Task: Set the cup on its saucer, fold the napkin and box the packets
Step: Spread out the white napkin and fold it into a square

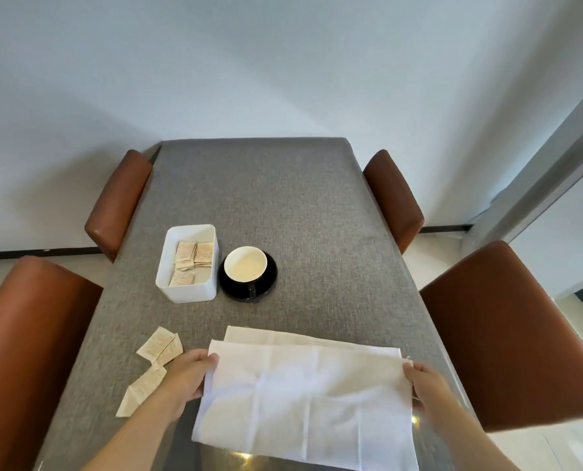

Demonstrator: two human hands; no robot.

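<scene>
- The napkin (pixel 303 399) lies at the near edge of the table (pixel 283 198), partly folded — its near layer is drawn up over the far one, and a strip of the lower layer shows beyond.
- It looks like light, limp cloth that will sag and slide on itself, so the corners are the place to hold, and creases want pressing flat.
- The left hand (pixel 184 379) pinches the upper left corner; the right hand (pixel 426 385) pinches the upper right corner, fingers closed on the cloth.
- The cup (pixel 245 265) already sits on its black saucer (pixel 269 282), well clear of the fold; both would be fragile.
- The white box (pixel 189 294) just left of the saucer holds several packets (pixel 194 254).
- A few loose packets (pixel 159 345) lie beside the left hand — thin, light, probably awkward to pinch up; their exact count is hard to tell.
- Brown chairs (pixel 507 328) flank the table, and nothing blocks the fold.
</scene>
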